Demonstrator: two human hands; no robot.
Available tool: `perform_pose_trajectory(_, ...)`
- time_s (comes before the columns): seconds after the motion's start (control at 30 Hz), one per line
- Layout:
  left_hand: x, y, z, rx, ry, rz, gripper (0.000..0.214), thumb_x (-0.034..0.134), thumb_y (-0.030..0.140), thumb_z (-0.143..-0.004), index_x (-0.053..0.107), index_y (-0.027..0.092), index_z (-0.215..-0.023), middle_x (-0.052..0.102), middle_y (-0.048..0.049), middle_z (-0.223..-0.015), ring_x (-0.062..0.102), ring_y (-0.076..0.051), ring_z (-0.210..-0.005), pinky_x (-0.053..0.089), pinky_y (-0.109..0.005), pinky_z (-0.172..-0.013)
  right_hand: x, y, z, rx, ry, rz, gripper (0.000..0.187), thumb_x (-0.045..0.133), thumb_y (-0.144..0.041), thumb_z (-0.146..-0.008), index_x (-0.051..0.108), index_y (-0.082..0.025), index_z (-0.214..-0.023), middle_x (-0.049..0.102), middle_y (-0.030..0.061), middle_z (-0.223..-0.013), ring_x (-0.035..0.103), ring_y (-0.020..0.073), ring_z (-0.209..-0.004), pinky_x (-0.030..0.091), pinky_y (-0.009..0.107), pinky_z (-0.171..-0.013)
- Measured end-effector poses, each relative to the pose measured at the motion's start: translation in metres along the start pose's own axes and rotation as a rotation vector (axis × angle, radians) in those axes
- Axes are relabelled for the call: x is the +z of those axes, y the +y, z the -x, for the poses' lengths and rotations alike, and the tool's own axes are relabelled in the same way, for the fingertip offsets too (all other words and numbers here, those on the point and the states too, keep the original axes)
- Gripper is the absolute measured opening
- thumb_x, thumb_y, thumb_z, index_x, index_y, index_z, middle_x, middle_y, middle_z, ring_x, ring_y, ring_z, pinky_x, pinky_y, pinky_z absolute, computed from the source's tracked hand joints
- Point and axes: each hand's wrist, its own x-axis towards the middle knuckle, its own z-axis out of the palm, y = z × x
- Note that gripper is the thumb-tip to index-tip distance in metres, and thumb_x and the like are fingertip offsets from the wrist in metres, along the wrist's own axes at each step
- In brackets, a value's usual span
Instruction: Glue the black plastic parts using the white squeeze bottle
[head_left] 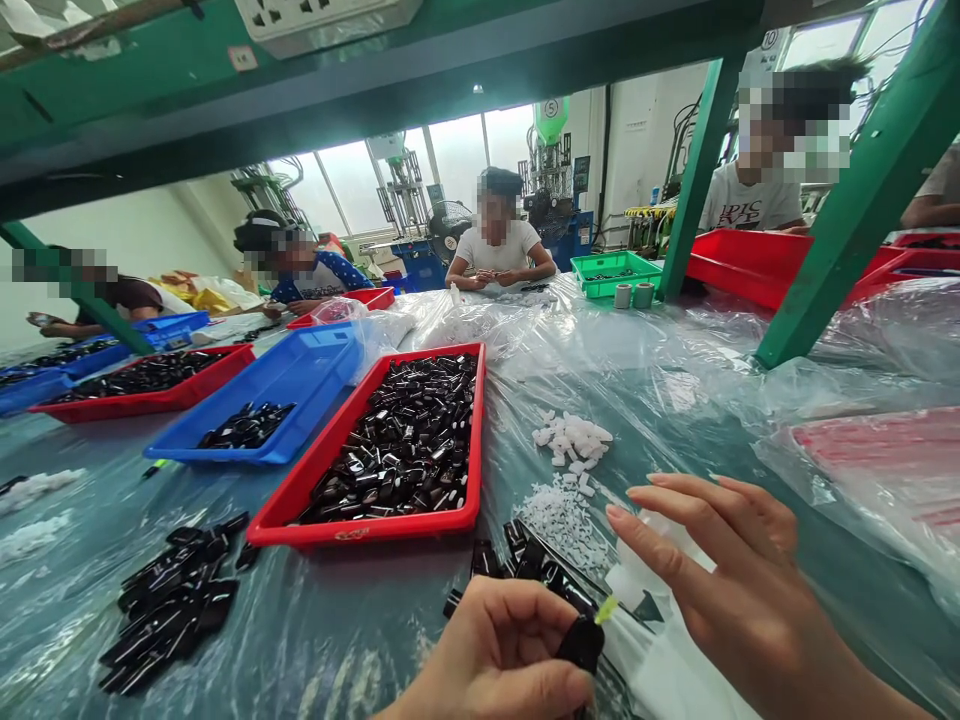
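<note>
Along the near edge of a workbench draped in clear plastic sheeting (675,400), the left hand (491,650) is closed on a glossy black plastic part (581,643), pinching it so that only its upper end shows. That end tilts up and to the right, toward the right hand (739,590), whose fingers wrap loosely around what looks like a pale squeeze bottle (628,585), though blur and the fingers hide most of it. The bottle's yellow-green nozzle (605,609) slants down and to the left, its tip at or just above the top of the black part; the pictures do not settle whether they touch. Just beyond the hands lie a scatter of loose black parts (525,560) and a heap of small white plastic bits (562,520), with more white bits (571,437) farther on. To the left sits a red tray (360,535) piled with black parts, next to a blue tray (281,445) holding fewer. Across the bench, a co-worker (499,245) sits with both forearms near its edge.
</note>
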Motion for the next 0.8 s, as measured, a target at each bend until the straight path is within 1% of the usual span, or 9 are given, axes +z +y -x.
perform_pose_trajectory(0.3, 0.0056, 0.0033, 0.0013, -0.02, 0.014, 0.008, 0.037, 0.085, 0.032, -0.053, 0.066, 0.01, -0.077, 0.068, -0.0025, -0.057, 0.055, -0.004, -0.041, 0.042, -0.011, -0.04, 0.0011, 0.0035, 0.0042, 0.001, 0.0, -0.017, 0.032, 0.042, -0.01, -0.091, 0.063, -0.026, -0.108, 0.064, 0.0051, -0.104, 0.053, 0.0227, -0.107, 0.03, 0.045, -0.094)
perform_pose_trajectory(0.43, 0.0067, 0.0044, 0.0037, -0.024, 0.028, 0.003, 0.037, 0.085, 0.032, -0.052, 0.067, 0.01, -0.076, 0.067, -0.0021, -0.055, 0.055, -0.004, -0.04, 0.041, -0.011, -0.04, -0.0005, 0.0057, 0.0037, -0.052, -0.03, -0.011, 0.036, 0.04, -0.005, -0.089, 0.061, -0.024, -0.111, 0.063, 0.0061, -0.105, 0.052, 0.0233, -0.109, 0.03, 0.045, -0.094)
perform_pose_trajectory(0.6, 0.0079, 0.0069, 0.0053, -0.027, 0.026, -0.011, 0.036, 0.085, 0.031, -0.053, 0.068, 0.01, -0.077, 0.067, -0.0027, -0.057, 0.055, -0.004, -0.042, 0.041, -0.012, -0.041, -0.0013, 0.0042, 0.0014, -0.03, 0.003, -0.039, 0.034, 0.039, -0.005, -0.089, 0.062, -0.023, -0.106, 0.063, 0.0065, -0.103, 0.052, 0.0237, -0.108, 0.031, 0.046, -0.093)
perform_pose_trajectory(0.73, 0.007, 0.005, 0.0044, -0.027, 0.031, -0.015, 0.036, 0.085, 0.031, -0.054, 0.068, 0.01, -0.078, 0.066, -0.0022, -0.057, 0.055, -0.005, -0.043, 0.042, -0.012, -0.043, -0.0024, 0.0035, 0.0009, -0.061, 0.002, -0.052, 0.034, 0.037, -0.005, -0.09, 0.062, -0.022, -0.107, 0.062, 0.0076, -0.104, 0.051, 0.0238, -0.109, 0.032, 0.046, -0.091)
perform_pose_trajectory(0.8, 0.0061, 0.0036, 0.0045, -0.025, 0.005, -0.016, 0.035, 0.084, 0.03, -0.056, 0.068, 0.01, -0.079, 0.066, -0.0023, -0.058, 0.055, -0.005, -0.044, 0.043, -0.013, -0.044, -0.003, 0.0027, 0.0005, -0.061, -0.003, -0.057, 0.034, 0.037, -0.005, -0.09, 0.063, -0.021, -0.105, 0.062, 0.0079, -0.104, 0.051, 0.0238, -0.108, 0.033, 0.046, -0.091)
